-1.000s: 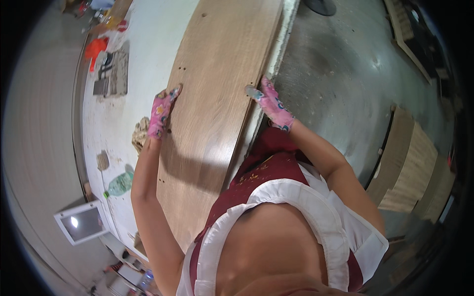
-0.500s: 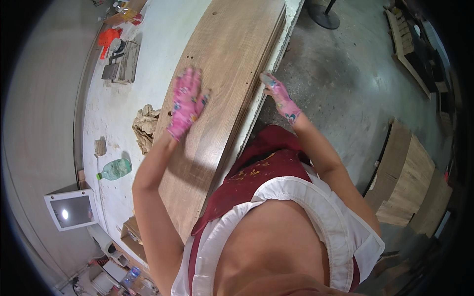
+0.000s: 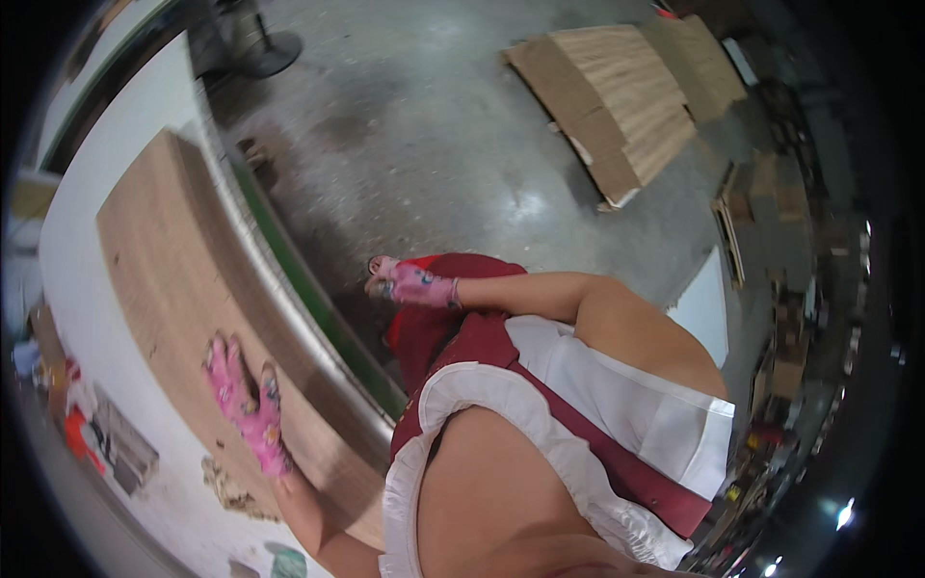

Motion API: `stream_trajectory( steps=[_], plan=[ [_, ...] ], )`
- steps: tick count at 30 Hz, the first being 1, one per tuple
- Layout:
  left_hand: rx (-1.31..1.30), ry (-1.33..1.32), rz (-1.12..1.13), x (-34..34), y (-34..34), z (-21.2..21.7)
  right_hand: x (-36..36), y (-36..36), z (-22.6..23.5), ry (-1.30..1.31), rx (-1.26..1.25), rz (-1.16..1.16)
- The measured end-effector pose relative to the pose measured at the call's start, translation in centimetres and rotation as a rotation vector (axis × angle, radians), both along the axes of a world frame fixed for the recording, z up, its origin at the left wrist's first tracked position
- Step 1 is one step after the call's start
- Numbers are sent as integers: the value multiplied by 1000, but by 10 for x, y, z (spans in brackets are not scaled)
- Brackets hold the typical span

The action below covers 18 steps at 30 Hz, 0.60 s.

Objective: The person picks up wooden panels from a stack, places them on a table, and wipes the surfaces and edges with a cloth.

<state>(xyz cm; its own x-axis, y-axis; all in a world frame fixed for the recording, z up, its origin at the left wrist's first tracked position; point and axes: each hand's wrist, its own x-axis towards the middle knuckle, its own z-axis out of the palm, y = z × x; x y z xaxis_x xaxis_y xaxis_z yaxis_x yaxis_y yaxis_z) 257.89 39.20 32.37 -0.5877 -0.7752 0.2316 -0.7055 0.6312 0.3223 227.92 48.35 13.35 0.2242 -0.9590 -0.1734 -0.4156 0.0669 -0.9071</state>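
The left hand (image 3: 246, 405), in a pink patterned work glove, lies flat on the long light-brown wooden board (image 3: 178, 289), its grip spread wide with the fingers (image 3: 224, 371) fanned out and pressed against the wood grain. The board rests lengthwise on the white counter (image 3: 72, 222), running from the far left toward the near middle of the scene, with its right long edge close to the counter's metal-trimmed edge (image 3: 289, 299) (a green strip shows just below that trim).

The right hand (image 3: 409, 285), in a matching pink glove, is off the board and to its right, held in front of the person's dark red apron (image 3: 462, 337) above the grey concrete floor (image 3: 434, 144). Its grip is loosely curled; whether it pinches anything cannot be told.

Left of the board on the counter lie a crumpled tan rag (image 3: 226, 486), just beside the left wrist, a grey block-shaped tool (image 3: 120, 448) and an orange object (image 3: 75, 432) farther left. On the floor at the far right sits a stack of flat wooden panels (image 3: 626, 106), and at the far middle stands 1 dark round pedestal base (image 3: 265, 53).
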Motion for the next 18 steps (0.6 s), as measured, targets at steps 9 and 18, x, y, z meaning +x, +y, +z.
stream_trajectory(
  steps=[9,18],
  plan=[
    [83,66,144,-22,15,17,-100,34,-1,-715,473,-344],
    [265,-154,520,-141,1,26,-307,83,-28,-569,373,-540]
  ],
)
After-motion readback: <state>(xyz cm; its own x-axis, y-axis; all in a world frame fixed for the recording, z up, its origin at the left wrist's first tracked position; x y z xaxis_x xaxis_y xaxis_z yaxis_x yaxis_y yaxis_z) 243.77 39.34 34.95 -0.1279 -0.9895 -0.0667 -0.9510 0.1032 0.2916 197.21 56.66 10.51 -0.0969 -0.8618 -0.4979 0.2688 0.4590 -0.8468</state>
